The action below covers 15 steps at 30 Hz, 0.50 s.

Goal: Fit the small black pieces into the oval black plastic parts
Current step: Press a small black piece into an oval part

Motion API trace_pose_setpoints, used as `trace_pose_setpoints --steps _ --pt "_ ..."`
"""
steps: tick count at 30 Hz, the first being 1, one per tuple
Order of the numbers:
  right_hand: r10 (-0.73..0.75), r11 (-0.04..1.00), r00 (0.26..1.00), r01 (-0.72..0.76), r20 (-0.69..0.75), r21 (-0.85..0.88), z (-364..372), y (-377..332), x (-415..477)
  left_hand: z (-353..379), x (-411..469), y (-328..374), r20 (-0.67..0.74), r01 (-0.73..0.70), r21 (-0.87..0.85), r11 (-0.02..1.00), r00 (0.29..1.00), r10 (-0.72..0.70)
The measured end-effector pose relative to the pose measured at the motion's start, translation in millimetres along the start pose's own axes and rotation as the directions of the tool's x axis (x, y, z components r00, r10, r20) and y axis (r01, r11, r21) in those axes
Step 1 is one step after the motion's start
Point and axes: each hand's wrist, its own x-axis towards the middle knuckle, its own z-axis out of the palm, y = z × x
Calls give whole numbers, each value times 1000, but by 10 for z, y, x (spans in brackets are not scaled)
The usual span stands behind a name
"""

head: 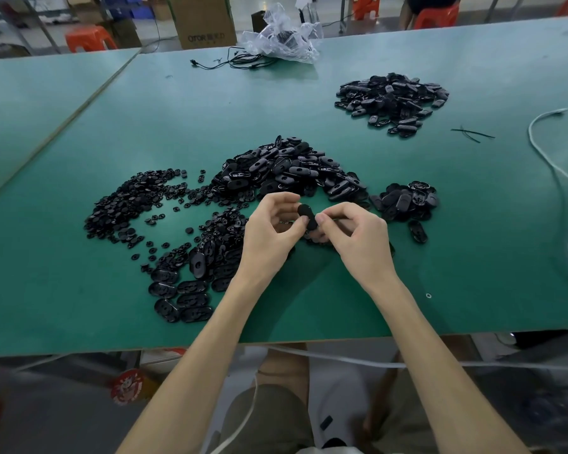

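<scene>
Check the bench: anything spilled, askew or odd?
No damage visible. Small black pieces lie strewn loose beyond their heap on the left; a stray oval part sits apart from the small pile on the right; two thin black strips lie crossed near the far pile. The left hand and right hand pinch the held oval part.

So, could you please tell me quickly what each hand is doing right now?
Left hand: grips one end of the oval black part.
Right hand: pinches the same part's other end.

One oval black part (307, 217) is being held over the middle of the bench (440, 290); more oval parts (286, 168) are lying heaped behind it, small black pieces (128, 204) spreading toward the left edge.
</scene>
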Motion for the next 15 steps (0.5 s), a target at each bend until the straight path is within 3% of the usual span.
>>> trace_pose_setpoints --steps 6,11,15 --pt "-8 998 1000 7 10 55 4 1 -2 -3 6 -16 -11 18 -16 1000 1000 -18" --pt "-11 998 1000 11 3 56 4 1 3 12 -3 -13 122 -95 112 989 989 81" --pt "0 998 1000 0 -7 62 7 1 4 14 9 -45 83 -48 90 995 996 40"
